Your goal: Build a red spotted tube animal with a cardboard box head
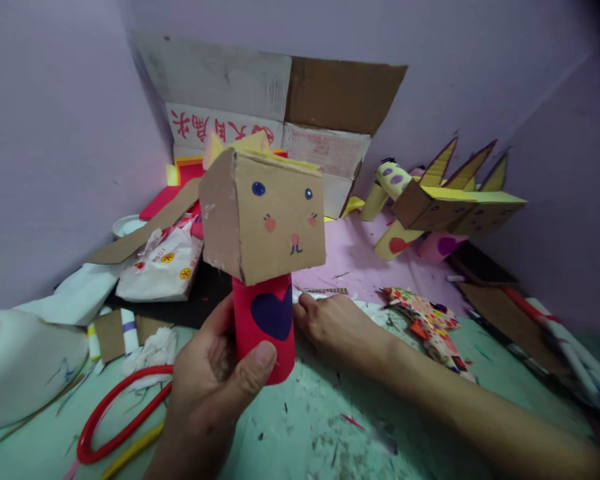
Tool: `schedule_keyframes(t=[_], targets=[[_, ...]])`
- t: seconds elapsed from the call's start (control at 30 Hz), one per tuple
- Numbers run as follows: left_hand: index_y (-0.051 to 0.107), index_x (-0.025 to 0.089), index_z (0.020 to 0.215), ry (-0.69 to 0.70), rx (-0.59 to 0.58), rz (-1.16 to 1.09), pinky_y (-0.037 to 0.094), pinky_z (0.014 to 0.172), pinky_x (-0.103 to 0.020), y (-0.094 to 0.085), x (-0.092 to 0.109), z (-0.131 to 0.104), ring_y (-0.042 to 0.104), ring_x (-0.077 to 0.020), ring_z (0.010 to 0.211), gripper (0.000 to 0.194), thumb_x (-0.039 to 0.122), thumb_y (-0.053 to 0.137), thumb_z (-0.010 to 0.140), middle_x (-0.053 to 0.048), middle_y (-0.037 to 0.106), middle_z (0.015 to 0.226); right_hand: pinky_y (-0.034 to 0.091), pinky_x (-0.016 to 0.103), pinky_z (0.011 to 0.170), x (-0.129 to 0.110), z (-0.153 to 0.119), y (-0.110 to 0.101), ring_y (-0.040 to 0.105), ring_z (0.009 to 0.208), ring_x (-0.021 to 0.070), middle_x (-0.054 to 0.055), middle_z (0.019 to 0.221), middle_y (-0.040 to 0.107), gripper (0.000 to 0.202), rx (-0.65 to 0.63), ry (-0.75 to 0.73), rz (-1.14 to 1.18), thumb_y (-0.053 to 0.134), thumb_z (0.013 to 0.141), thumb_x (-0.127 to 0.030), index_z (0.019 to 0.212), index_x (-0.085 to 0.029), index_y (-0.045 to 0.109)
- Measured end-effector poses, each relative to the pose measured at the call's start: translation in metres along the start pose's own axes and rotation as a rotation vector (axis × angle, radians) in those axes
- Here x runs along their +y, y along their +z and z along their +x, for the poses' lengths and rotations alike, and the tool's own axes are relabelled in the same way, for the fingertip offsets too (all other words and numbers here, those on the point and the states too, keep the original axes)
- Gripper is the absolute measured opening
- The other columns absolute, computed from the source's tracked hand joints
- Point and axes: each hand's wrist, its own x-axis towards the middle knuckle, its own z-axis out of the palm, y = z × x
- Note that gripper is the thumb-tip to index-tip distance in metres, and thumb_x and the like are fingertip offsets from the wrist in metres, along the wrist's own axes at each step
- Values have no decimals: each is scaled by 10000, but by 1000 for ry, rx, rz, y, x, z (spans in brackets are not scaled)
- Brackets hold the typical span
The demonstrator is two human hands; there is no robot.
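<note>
One box-headed cardboard figure [280, 220] front and center, held upright, with the left hand [205, 393] grip wrapped round its red tube body [265, 340], dark heart facing out. Right hand [337, 327] is down low at the surface [280, 447], near a corrugated strip [333, 291]; can't tell if that grip's wide or narrow. Spiky box-headed figures [445, 210] sit back on the right.

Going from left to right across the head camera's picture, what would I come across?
White bowl → white printed bag → red tube with a dark heart → right hand → brightly patterned scrap.
</note>
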Motion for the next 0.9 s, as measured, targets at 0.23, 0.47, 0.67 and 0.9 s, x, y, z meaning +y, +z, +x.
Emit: schedule_keyframes(t=[0.23, 0.47, 0.67, 0.9], targets=[[538, 224, 1218, 80, -87, 36, 522, 852, -268, -3, -2, -2, 610, -232, 1039, 513, 277, 690, 731, -62, 643, 1155, 220, 271, 489, 11, -6, 3, 531, 595, 144, 52, 775, 621, 85, 52, 141, 262, 522, 699, -138, 776, -164, 548], [489, 198, 1275, 86, -87, 63, 518, 868, -288, -4, -8, -4, 592, -247, 1070, 601, 295, 697, 720, -82, 633, 1180, 293, 226, 510, 15, -26, 4, 424, 549, 112, -30, 590, 490, 53, 245, 471, 1071, 469, 749, -196, 703, -188, 493], [426, 208, 1323, 68, -94, 146, 495, 902, -273, -7, -13, -5, 544, -249, 1143, 680, 312, 703, 710, -83, 589, 1250, 268, 201, 431, 5, -42, -5, 380, 427, 75, -55, 498, 472, 233, 331, 607, 1698, 584, 704, -386, 666, -189, 465], [560, 168, 1195, 27, -28, 250, 507, 894, -344, 7, -27, -14, 592, -309, 1066, 681, 444, 745, 601, -104, 660, 1129, 261, 187, 412, 5, -62, -33, 400, 425, 64, -59, 483, 453, 318, 549, 595, 1826, 633, 656, -460, 643, -176, 490]])
